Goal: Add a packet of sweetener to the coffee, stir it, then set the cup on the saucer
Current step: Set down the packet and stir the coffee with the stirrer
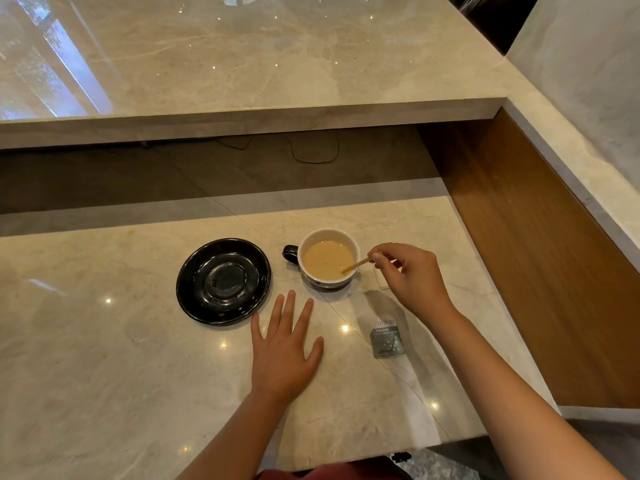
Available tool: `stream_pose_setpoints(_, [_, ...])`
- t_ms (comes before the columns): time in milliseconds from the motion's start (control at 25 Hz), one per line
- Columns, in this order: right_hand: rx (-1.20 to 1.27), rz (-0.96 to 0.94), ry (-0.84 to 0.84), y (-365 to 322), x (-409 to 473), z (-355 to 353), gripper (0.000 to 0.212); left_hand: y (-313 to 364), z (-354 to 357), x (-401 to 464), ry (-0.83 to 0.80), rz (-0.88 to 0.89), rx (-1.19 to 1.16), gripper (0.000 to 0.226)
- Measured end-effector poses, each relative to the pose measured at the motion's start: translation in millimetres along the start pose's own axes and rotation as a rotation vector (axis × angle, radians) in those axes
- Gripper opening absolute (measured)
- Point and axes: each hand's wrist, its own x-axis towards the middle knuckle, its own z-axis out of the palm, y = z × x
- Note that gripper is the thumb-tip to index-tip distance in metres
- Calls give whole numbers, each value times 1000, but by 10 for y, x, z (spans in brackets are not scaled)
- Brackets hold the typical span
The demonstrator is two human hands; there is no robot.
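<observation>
A cup (329, 237), white inside and dark outside with a black handle on its left, stands on the marble counter and holds light brown coffee. My right hand (408, 275) pinches a thin wooden stir stick (356, 264) whose lower end dips into the coffee at the cup's right side. An empty black saucer (194, 289) lies to the left of the cup, apart from it. My left hand (284, 348) rests flat on the counter below the cup, fingers spread. A grey sweetener packet (386, 337) lies on the counter under my right wrist.
The marble counter (104, 358) has a raised marble ledge (242, 116) behind it and a wooden side panel (519, 254) on the right. A small pale scrap (382, 280) lies right of the cup. A black cable (311, 154) hangs under the ledge.
</observation>
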Motion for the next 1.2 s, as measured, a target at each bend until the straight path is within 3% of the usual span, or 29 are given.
stream_pose_setpoints(320, [200,102,53,-162,-88,325,18,-1,8,5,-8,-10,6,63])
stream_pose_setpoints(560, [63,-2,155,-55,94,209,15,-1,7,2,-7,-5,8,63])
stream_pose_setpoints(760, [-103,-131,62,11,35,55,14,-9,15,2,-10,-7,12,63])
stream_pose_setpoints(1000, [74,6,-17,-108,-115,92,13,-9,16,-2,-6,-10,20,63])
stream_pose_setpoints(1200, [215,152,53,-190,-196,280,17,-6,16,-5,-2,-6,14,63])
